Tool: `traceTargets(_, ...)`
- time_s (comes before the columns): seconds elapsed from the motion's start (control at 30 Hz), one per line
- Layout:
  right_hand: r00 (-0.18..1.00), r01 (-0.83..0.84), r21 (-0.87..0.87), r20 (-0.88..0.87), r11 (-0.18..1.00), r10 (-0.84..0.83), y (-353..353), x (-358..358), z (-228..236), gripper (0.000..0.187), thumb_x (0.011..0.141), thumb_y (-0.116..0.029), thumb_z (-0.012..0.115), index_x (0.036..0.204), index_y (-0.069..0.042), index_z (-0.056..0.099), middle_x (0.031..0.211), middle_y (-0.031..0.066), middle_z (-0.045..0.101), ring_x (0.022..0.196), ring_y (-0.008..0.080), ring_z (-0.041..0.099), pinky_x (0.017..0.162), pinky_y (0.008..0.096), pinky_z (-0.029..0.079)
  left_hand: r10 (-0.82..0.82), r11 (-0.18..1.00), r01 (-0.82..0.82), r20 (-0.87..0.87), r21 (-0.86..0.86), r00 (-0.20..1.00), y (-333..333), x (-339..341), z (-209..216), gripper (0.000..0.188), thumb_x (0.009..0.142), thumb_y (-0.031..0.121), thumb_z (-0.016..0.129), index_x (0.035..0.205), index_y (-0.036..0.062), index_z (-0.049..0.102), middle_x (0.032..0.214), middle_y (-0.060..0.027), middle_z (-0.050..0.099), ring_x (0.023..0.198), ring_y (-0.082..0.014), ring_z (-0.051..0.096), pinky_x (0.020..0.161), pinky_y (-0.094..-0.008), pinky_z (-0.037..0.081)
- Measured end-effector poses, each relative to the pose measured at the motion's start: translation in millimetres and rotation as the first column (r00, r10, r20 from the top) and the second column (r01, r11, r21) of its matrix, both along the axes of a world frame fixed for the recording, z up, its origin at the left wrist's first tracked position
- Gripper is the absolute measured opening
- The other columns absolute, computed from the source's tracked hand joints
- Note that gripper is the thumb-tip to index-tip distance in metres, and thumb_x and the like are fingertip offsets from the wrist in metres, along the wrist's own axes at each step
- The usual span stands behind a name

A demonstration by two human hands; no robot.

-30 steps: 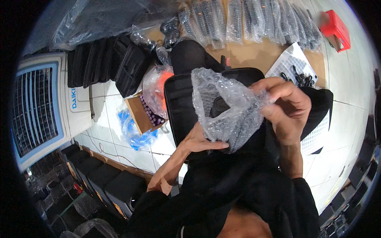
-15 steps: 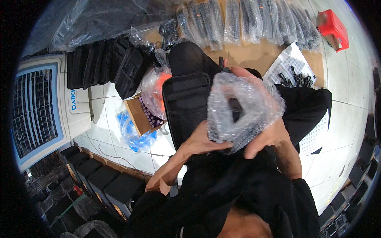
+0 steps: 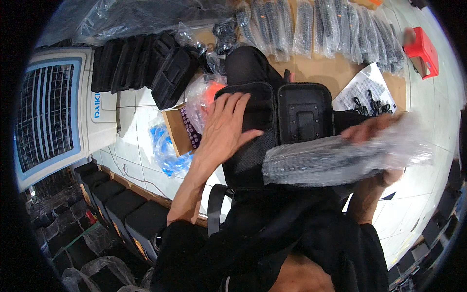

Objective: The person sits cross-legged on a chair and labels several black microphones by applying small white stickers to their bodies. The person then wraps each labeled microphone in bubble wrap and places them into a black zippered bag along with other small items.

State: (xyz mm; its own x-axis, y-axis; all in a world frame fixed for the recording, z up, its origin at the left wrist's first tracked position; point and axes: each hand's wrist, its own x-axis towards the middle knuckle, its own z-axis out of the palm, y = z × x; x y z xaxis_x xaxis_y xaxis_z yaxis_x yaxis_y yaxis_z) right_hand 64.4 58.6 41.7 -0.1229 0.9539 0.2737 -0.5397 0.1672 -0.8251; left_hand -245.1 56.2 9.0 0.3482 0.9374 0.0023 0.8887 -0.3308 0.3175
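Note:
An open black zip case [image 3: 305, 117] lies across my lap, with its two padded halves spread side by side. My left hand [image 3: 219, 129] rests on the left half, fingers stretched out and thumb apart, holding nothing. Clear bubble wrap encloses a long dark item, and this bubble-wrapped package [image 3: 316, 163] lies tilted over the near part of the case. My right hand [image 3: 369, 129] grips its right end, smeared by motion and partly covered by loose plastic. What exactly is inside the wrap cannot be made out.
Several bubble-wrapped packages [image 3: 326, 29] line the cardboard ahead. Black cables [image 3: 374, 104] lie on a printed sheet, near a red stool [image 3: 422, 53]. Leftward are black cases [image 3: 129, 63], a carton of purple-topped cylinders [image 3: 177, 131], a blue plastic bag [image 3: 168, 158] and an air cooler [image 3: 53, 112].
The package has gone from both hands to my right hand alone, turning lengthwise and moving right. My left hand has let go and come down on the case, whose right half now shows.

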Motion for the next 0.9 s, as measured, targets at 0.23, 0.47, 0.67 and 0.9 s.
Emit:
traceTargets(0.23,0.802,0.591,-0.015,-0.095,0.806,-0.59,47,11,76,0.061,0.081,-0.031,0.073,0.126,0.003,0.051,0.108,0.0143,0.064,0.087,0.0237,0.065,0.082,0.0425,0.055,-0.209,0.903,0.098,-0.229,-0.418,0.951,-2,12,-25,0.042,0.069,0.031,0.081,0.097,0.0031,0.066,0.097,-0.0128,0.066,0.097,-0.03,0.061,0.085,-0.0393,0.04)
traceTargets(0.47,0.944,0.316,-0.06,-0.084,0.947,-0.32,133,-56,57,0.048,0.084,-0.026,0.075,0.12,0.002,0.06,0.11,0.0144,0.067,0.097,0.0201,0.066,0.083,0.0346,0.053,-0.191,0.969,0.219,-0.222,0.111,0.956,-50,16,-38,0.02,0.076,0.011,0.064,0.095,0.0036,0.065,0.092,-0.0138,0.065,0.096,-0.0292,0.064,0.095,-0.0416,0.044)
traceTargets(0.67,0.996,0.038,-0.139,0.091,0.99,-0.026,161,-108,-2,0.034,0.088,-0.011,0.07,0.118,0.003,0.06,0.102,0.0085,0.068,0.088,0.0179,0.065,0.082,0.0341,0.052,-0.27,0.963,0.269,-0.168,-0.027,0.948,-58,26,-6,0.014,0.073,0.009,0.063,0.086,0.0057,0.06,0.075,-0.0061,0.06,0.078,-0.022,0.06,0.073,-0.0356,0.043)
traceTargets(0.9,0.994,-0.055,-0.068,0.092,0.996,0.062,173,-115,-8,0.033,0.086,-0.011,0.071,0.114,0.003,0.064,0.104,0.008,0.069,0.09,0.0161,0.065,0.082,0.0315,0.051,-0.324,0.938,0.334,-0.109,0.087,0.94,-68,36,4,0.012,0.082,0.013,0.068,0.079,0.0054,0.059,0.068,-0.0041,0.054,0.069,-0.0193,0.053,0.065,-0.0332,0.039)
